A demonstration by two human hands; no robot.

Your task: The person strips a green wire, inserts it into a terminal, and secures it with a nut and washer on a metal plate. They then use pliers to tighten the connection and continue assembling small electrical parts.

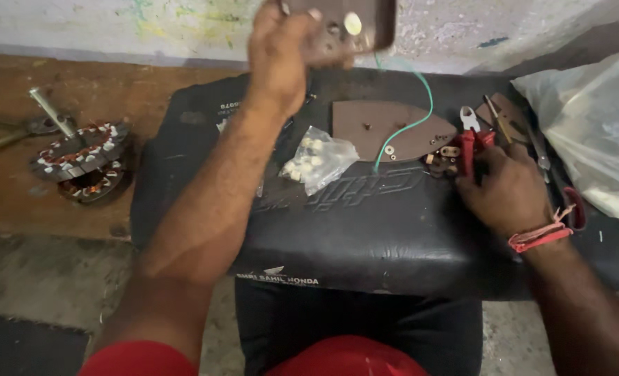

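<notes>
My left hand [276, 59] is raised high and grips a brown iron part [351, 28] with a round pale knob; a green wire [421, 104] trails down from it. My right hand [504, 188] rests on the black seat cushion [365, 223], fingers closed around the red handles of pliers [468, 139]. A flat brown iron-shaped plate [386, 129] lies on the cushion between my hands, and small metal fittings [443, 157] sit beside its tip. A red thread band circles my right wrist.
A small clear bag of white pieces [316, 160] lies left of the plate. A wound motor stator with a shaft [80, 157] sits on the wooden bench at left. More tools [504, 122] and a clear plastic bag [595, 132] are at right.
</notes>
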